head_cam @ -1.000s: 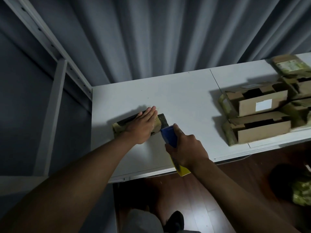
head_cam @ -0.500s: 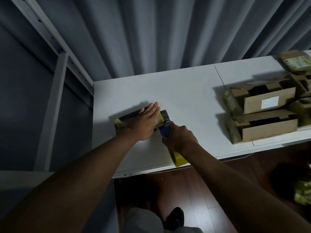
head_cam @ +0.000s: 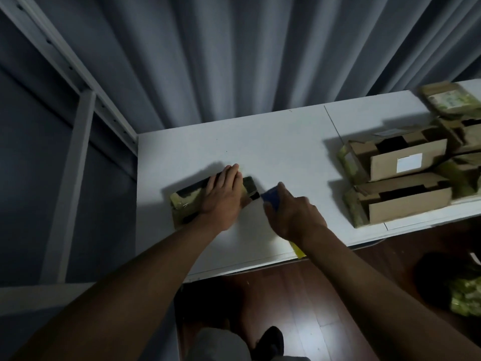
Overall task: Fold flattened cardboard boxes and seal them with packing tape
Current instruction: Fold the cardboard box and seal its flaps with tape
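A small cardboard box (head_cam: 186,201) wrapped in greenish tape lies on the white table (head_cam: 281,142) near its left end. My left hand (head_cam: 225,195) presses flat on the box's top, fingers straight and pointing away from me. My right hand (head_cam: 292,214) grips a blue and yellow tape dispenser (head_cam: 270,199). The dispenser's blue head sits just off the box's right end, with a short dark strip between them. Its yellow end pokes out below my wrist at the table's front edge.
Two folded cardboard boxes (head_cam: 398,178) with open tops are stacked at the table's right side, more taped boxes (head_cam: 453,100) behind them. A grey curtain hangs behind the table and a white metal rack (head_cam: 78,142) stands at left. Dark wood floor lies below.
My right hand pushed the dispenser up against the box's right end half a second ago and has now drawn it a little to the right. My left hand stays pressed on the box.
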